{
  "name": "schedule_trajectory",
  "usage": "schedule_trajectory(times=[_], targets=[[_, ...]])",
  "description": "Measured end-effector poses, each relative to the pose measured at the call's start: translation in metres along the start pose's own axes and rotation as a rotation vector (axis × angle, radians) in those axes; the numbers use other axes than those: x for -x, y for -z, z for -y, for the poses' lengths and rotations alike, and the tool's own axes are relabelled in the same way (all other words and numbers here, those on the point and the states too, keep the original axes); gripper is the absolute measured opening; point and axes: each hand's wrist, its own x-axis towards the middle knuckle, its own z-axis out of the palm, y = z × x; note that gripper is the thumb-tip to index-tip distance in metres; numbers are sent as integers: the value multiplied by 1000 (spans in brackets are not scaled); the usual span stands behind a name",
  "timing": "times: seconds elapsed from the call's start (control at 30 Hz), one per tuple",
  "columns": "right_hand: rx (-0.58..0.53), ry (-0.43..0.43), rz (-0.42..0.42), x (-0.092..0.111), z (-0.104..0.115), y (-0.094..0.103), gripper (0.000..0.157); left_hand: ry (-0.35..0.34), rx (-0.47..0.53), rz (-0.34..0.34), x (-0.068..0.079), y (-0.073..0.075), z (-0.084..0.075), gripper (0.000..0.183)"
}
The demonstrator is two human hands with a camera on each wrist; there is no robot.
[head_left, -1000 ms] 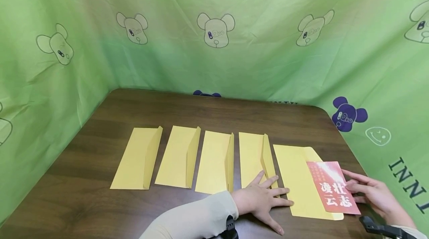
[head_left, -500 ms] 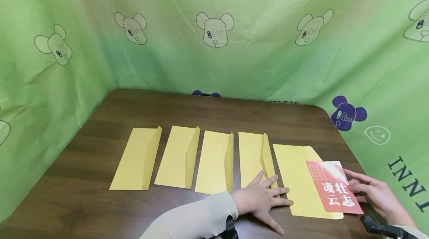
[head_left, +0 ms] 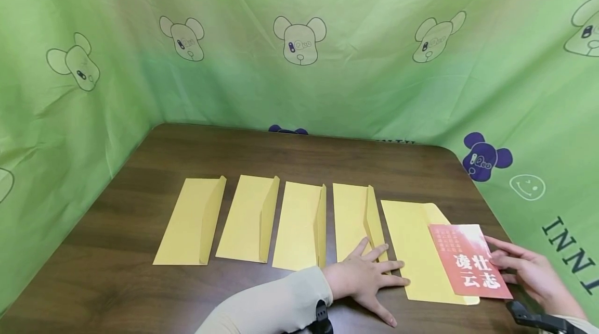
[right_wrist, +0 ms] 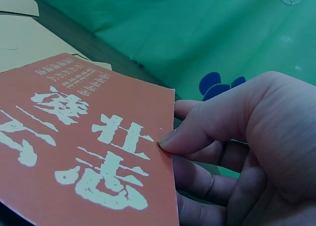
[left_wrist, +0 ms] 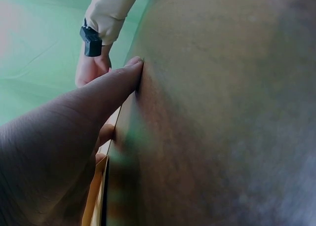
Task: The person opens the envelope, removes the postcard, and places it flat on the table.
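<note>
Your right hand (head_left: 531, 274) pinches the red card (head_left: 469, 261), probably light, stiff and creasable, sensibly by its right edge, partly over the rightmost envelope (head_left: 414, 248), whose left side your spread left hand (head_left: 365, 275) touches.

on the red card (head_left: 470, 261), near the right edge of the desk (head_left: 93, 287), large white characters read 壮志凌云; its smaller lines were illegible. beyond that edge, the green curtain (head_left: 538, 89) bore "inn" plus another letter; lettering on its bear heads (head_left: 299, 55) was unclear.
</note>
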Motion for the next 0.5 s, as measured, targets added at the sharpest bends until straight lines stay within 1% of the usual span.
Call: schedule_trajectory(times=[0.3, 0.5], targets=[[5, 1, -21, 2, 2, 2, 60, -2, 11, 4, 1, 0, 0, 84], [19, -21, -43, 3, 3, 4, 59, -5, 7, -1, 0, 0, 0, 83]])
